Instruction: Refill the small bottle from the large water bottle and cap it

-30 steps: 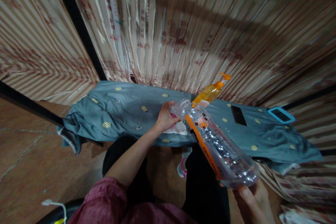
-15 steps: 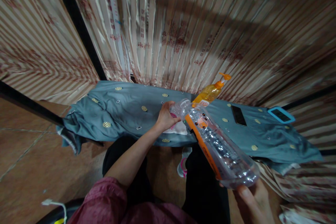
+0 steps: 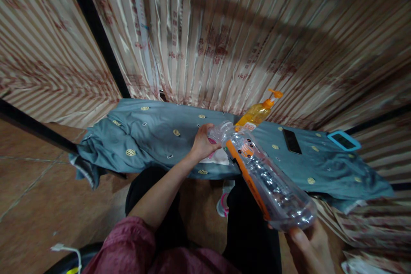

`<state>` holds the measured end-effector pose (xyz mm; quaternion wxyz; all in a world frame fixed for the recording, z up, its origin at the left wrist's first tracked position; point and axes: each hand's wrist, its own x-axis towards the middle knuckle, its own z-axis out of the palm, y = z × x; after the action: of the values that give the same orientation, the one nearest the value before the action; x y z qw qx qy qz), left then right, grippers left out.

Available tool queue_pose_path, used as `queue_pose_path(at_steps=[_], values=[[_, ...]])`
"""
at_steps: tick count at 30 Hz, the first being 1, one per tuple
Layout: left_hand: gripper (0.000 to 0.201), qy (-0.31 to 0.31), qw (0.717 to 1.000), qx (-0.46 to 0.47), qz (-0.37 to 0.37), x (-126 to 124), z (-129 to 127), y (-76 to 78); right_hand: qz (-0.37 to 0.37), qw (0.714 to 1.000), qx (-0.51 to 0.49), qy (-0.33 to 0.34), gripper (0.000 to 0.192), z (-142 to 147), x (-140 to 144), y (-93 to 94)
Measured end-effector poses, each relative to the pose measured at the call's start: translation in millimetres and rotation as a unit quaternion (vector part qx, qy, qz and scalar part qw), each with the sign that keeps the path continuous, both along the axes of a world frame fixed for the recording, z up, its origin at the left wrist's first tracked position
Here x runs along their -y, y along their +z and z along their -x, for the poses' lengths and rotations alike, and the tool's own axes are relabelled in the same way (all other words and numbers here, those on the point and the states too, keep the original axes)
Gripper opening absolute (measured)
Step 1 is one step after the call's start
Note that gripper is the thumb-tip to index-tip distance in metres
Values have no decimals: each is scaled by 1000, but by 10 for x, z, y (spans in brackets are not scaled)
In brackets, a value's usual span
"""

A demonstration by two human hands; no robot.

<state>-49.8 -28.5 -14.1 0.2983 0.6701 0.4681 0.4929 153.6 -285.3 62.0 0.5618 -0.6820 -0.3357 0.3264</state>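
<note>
A large clear plastic bottle with an orange label lies tilted across the view, its neck pointing up and left, lower end toward me. My right hand grips it around the base. Beside the bottle's neck, my left hand is wrapped around a clear container with a pink mark. Fingers and the bottle hide most of that container, so its exact kind is unclear. White paper or cloth with some pink lies under the left hand. Just behind the bottle's neck stands an orange pump bottle.
A grey-blue cloth with yellow prints covers the narrow table. On its right side lie a black phone and a light-blue-framed timer. Striped curtains hang close behind, with a dark pole at left.
</note>
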Motion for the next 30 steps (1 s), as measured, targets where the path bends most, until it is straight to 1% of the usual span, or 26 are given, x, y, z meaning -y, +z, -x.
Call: queue_pose_path(at_steps=[4,9,13,18,21,26,30], values=[[64,1,1000,-3,1,1,-2,6,-12,1000,2,14,66,-16,-4,-12],[63,2,1000,-4,-4,-2,-3,-3,-17,1000,0,16,65,14,7,12],[63,-2,1000,-3,-6,-5,4,-12,-26,999,-13,15,63,0,12,-10],[65,1,1000,-1,-3,-10,-4,-20,-30,1000,-7,3,66,-45,-3,-69],[65,5,1000,1,-2,-13,-12,-25,-22,1000,-6,4,67,-37,1,-61],[63,0,1000,4,-1,-13,-10,-21,-27,999,32,33,64,-40,27,-44],[63,3,1000,5,-3,-11,-6,-20,-26,998,46,34,62,-79,30,-86]])
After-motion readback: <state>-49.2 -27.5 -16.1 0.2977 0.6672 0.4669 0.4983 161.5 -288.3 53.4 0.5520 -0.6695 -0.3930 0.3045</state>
